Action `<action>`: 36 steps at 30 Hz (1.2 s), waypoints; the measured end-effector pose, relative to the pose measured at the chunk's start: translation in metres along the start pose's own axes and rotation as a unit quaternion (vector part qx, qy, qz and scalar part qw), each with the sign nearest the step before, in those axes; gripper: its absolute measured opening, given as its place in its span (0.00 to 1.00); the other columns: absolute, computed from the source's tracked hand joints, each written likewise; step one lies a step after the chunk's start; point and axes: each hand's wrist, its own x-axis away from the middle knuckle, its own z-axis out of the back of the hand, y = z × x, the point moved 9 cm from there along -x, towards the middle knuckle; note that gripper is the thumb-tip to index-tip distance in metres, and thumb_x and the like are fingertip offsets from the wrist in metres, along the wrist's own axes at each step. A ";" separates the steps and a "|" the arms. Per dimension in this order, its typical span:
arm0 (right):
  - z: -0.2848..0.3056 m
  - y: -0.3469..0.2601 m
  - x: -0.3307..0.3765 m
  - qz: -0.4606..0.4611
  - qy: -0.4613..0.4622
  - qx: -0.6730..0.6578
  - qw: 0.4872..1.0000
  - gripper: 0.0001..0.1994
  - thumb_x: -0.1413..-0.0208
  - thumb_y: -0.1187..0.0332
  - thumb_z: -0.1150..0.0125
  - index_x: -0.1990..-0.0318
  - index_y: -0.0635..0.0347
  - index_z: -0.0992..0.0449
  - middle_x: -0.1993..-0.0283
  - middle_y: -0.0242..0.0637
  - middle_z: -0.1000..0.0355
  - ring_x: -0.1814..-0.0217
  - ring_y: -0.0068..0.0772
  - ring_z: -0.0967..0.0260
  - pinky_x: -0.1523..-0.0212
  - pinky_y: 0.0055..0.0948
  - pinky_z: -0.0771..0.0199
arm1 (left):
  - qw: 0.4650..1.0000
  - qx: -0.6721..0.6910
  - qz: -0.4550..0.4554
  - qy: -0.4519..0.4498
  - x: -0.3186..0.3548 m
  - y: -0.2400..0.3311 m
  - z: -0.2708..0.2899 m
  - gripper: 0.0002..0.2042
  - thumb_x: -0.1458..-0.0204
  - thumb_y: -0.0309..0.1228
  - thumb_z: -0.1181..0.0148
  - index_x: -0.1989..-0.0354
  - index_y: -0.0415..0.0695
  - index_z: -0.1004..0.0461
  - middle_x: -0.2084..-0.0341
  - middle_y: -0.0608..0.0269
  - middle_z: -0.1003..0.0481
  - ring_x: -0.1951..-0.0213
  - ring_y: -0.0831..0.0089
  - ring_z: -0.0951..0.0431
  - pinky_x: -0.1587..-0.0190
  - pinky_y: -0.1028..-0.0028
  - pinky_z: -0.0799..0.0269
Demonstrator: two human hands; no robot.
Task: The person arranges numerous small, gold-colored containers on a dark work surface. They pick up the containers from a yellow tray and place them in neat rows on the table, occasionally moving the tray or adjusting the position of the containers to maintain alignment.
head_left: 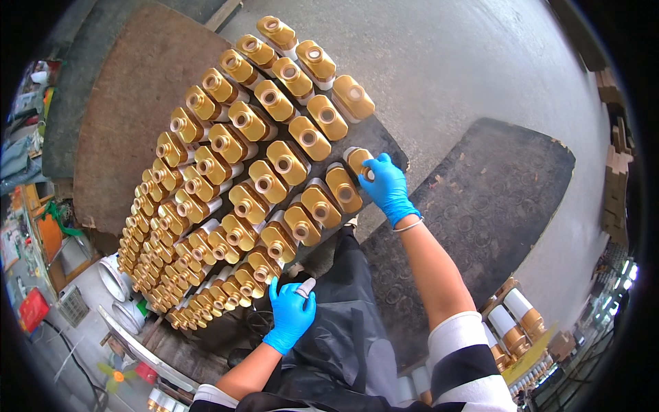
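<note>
Rows of gold-topped bottles [269, 184] with short open necks stand upright on a dark board [384, 141], their lower parts white. My right hand [386, 184], in a blue glove, has its fingers round the neck and shoulder of a gold bottle [357, 159] at the near right corner of the group. In a matching glove, my left hand [292, 312] is in front of my apron, beside a bottle [263, 264] on the near edge. Its thumb and fingers are apart, with a grey wrap [306, 287] round one finger. Nothing shows in its grasp.
A second dark board [494, 178] with ring marks lies to the right. Farther left is a brown board [137, 103]. White-and-gold bottles [508, 329] stand at the lower right, and white buckets [113, 278] at the left. A small fan [118, 375] is at the lower left.
</note>
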 end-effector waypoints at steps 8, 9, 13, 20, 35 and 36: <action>-0.017 0.000 0.004 -0.001 -0.011 0.010 1.000 0.09 0.55 0.66 0.36 0.67 0.56 0.27 0.62 0.45 0.33 0.67 0.52 0.28 0.65 0.42 0.26 | 1.000 0.003 0.012 0.001 0.002 -0.006 0.006 0.13 0.54 0.28 0.40 0.58 0.49 0.23 0.70 0.66 0.26 0.63 0.67 0.27 0.37 0.55 0.54; -0.018 0.000 0.005 0.006 -0.006 0.010 1.000 0.09 0.55 0.66 0.36 0.66 0.55 0.27 0.62 0.46 0.33 0.67 0.52 0.28 0.65 0.42 0.26 | 1.000 0.003 0.012 0.002 0.003 -0.006 0.006 0.13 0.54 0.28 0.40 0.58 0.49 0.23 0.70 0.66 0.26 0.63 0.67 0.27 0.37 0.55 0.54; -0.019 0.001 0.006 0.005 -0.009 0.021 1.000 0.10 0.55 0.66 0.35 0.66 0.56 0.28 0.62 0.46 0.34 0.68 0.51 0.28 0.66 0.42 0.26 | 1.000 0.001 0.014 -0.002 0.013 -0.003 0.012 0.13 0.55 0.27 0.40 0.59 0.49 0.23 0.72 0.66 0.26 0.63 0.66 0.27 0.37 0.53 0.54; 0.007 -0.021 0.023 -0.020 -0.002 0.089 0.996 0.28 0.59 0.63 0.31 0.47 0.53 0.33 0.58 0.39 0.33 0.57 0.45 0.30 0.59 0.39 0.28 | 1.000 -0.003 0.002 0.006 0.052 -0.003 0.049 0.13 0.54 0.30 0.41 0.58 0.49 0.23 0.75 0.66 0.27 0.65 0.66 0.27 0.38 0.51 0.54; 0.060 -0.134 0.327 -0.135 0.181 -0.052 0.973 0.26 0.55 0.58 0.35 0.48 0.56 0.31 0.55 0.47 0.32 0.56 0.50 0.31 0.58 0.43 0.28 | 0.995 -0.090 0.025 0.036 0.202 -0.136 0.179 0.10 0.52 0.35 0.43 0.64 0.47 0.21 0.74 0.62 0.23 0.64 0.64 0.24 0.35 0.49 0.62; 0.064 -0.150 0.343 -0.132 0.180 -0.056 0.973 0.26 0.55 0.58 0.35 0.47 0.56 0.31 0.54 0.47 0.32 0.56 0.50 0.30 0.57 0.43 0.28 | 0.994 -0.088 0.008 0.061 0.205 -0.142 0.189 0.09 0.52 0.34 0.43 0.64 0.47 0.21 0.75 0.62 0.23 0.65 0.64 0.25 0.35 0.49 0.62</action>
